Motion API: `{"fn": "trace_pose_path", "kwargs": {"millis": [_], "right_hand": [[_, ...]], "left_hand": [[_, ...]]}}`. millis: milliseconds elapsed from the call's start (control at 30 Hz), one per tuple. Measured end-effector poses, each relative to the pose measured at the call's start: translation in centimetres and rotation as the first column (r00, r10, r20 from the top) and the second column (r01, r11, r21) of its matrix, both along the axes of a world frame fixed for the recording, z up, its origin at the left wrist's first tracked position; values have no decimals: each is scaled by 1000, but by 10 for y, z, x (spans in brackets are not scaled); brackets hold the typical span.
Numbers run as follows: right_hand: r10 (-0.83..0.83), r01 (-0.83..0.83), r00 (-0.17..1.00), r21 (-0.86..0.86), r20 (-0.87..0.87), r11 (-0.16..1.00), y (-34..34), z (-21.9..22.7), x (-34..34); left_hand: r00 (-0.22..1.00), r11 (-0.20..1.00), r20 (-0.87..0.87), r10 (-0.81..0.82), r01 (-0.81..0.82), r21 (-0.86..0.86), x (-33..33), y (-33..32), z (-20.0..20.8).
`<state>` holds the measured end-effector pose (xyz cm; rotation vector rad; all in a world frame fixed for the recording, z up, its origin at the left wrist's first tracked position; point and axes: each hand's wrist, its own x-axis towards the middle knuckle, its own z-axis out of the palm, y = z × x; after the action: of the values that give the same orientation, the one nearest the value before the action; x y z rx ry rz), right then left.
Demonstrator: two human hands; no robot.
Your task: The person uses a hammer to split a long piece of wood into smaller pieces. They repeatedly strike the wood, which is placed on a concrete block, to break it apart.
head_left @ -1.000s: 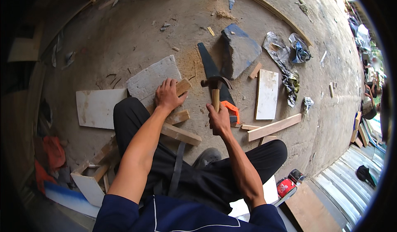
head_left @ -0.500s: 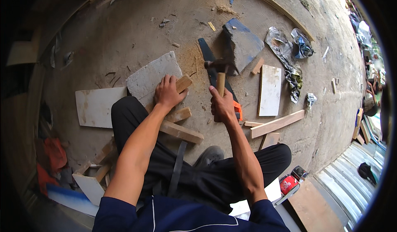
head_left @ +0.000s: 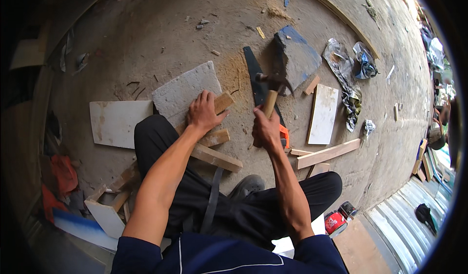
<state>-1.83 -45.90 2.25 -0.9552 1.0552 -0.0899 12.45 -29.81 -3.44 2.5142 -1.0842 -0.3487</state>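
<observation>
Left hand (head_left: 204,112) lies flat, fingers spread, pressing a wood block (head_left: 222,102) at the slab's (head_left: 185,91) 4 o'clock edge. Right hand (head_left: 265,127) has its fingers wrapped tight round a hammer (head_left: 271,89), head raised at 12 o'clock (higher than a moment ago) above the saw (head_left: 257,81).

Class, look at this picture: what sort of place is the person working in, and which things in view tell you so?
Probably a rough carpentry or building site. The right hand grips a hammer, a handsaw lies on the dusty concrete floor, and wood offcuts and sawdust are scattered around.
</observation>
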Motion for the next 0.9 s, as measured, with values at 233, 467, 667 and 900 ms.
{"fn": "trace_pose_path", "kwargs": {"millis": [233,467,667,900], "right_hand": [[223,-238,970,-193,-99,952,-29,23,-2],[294,-300,953,-93,-77,949,-1,-3,-4],[53,-54,994,-5,-92,999,-40,7,-8],[374,-378,912,6,-168,926,-45,-6,2]], "left_hand": [[999,1000,-37,8,-7,29,1,2,0],[1000,1000,-13,-12,12,-29,0,0,-2],[1000,1000,16,-9,9,-24,1,3,-2],[998,998,52,-26,29,-50,0,0,-3]]}}
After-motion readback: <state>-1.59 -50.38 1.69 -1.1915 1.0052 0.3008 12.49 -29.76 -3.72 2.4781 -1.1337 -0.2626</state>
